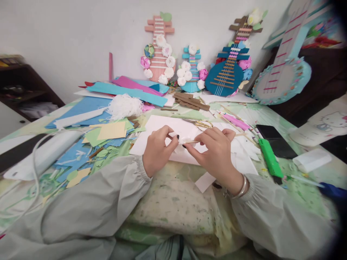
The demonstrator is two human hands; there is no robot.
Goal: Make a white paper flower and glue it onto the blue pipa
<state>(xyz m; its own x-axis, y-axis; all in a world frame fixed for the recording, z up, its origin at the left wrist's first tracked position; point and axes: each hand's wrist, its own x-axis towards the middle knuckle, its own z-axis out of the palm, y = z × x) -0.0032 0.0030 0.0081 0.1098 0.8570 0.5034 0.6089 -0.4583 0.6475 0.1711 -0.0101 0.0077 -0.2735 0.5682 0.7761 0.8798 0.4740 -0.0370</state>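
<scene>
In the head view, my right hand (pixel 215 151) pinches a thin wooden stick (pixel 193 142) that points left. A small piece of white crumpled paper (pixel 183 140) sits at the stick's left end. My left hand (pixel 160 147) is closed with thumb and forefinger on the left side of this white paper. Both hands are above white paper sheets (pixel 159 122) on the table. Just behind the hands, gold-handled scissors (pixel 204 124) lie on the sheets. A small white paper strip (pixel 205 181) lies below my right hand.
Paper scraps (pixel 111 130), a tangle of white string (pixel 126 106) and a white power strip (pixel 38 159) lie to the left. Brown strips (pixel 191 101) and paper-flowered lutes (pixel 226 77) are at the back. A green box cutter (pixel 270 157) and black phone (pixel 276 141) lie right.
</scene>
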